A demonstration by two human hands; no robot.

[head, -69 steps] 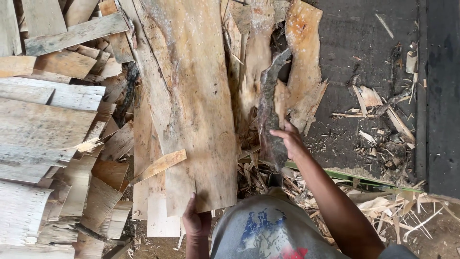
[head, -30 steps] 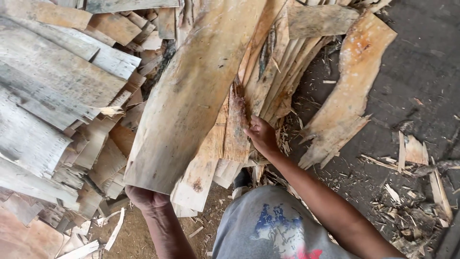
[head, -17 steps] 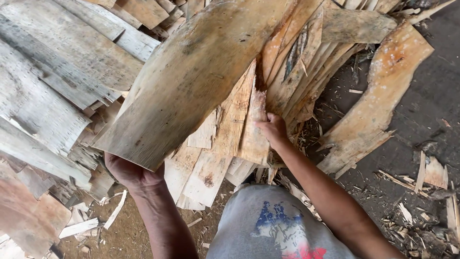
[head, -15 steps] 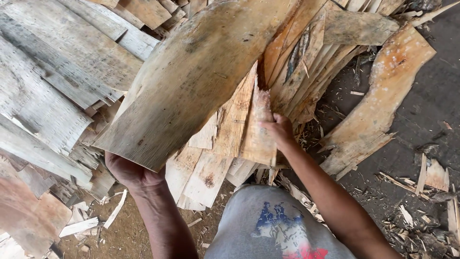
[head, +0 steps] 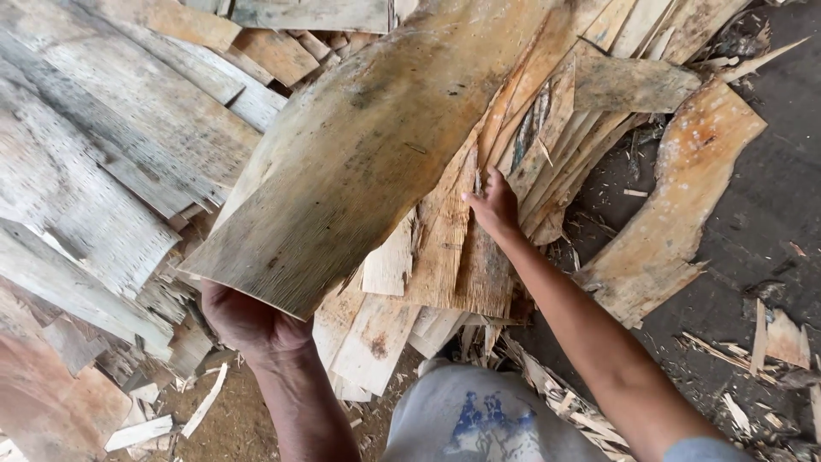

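A big curved sheet of rough wood veneer [head: 368, 154] runs from the lower left up to the top centre. My left hand [head: 248, 321] grips its near corner from underneath and holds it lifted. My right hand [head: 493, 204] reaches forward with fingers on the narrower veneer strips [head: 466, 257] stacked beneath the big sheet. Whether it grips a strip or only presses on it is hidden by the fingers. Below, my light shirt with a blue print [head: 479, 419] fills the bottom centre.
Grey weathered veneer sheets [head: 103, 171] are heaped at the left. A curled orange-brown bark slab [head: 676, 214] lies on the dark floor [head: 770, 171] at the right. Splinters and scraps [head: 770, 342] litter the ground at bottom right and bottom left.
My left hand has lifted and swung the big sheet leftward. My right hand let go of a dark bark piece and moved onto the strips under the sheet, sliding slightly up them.
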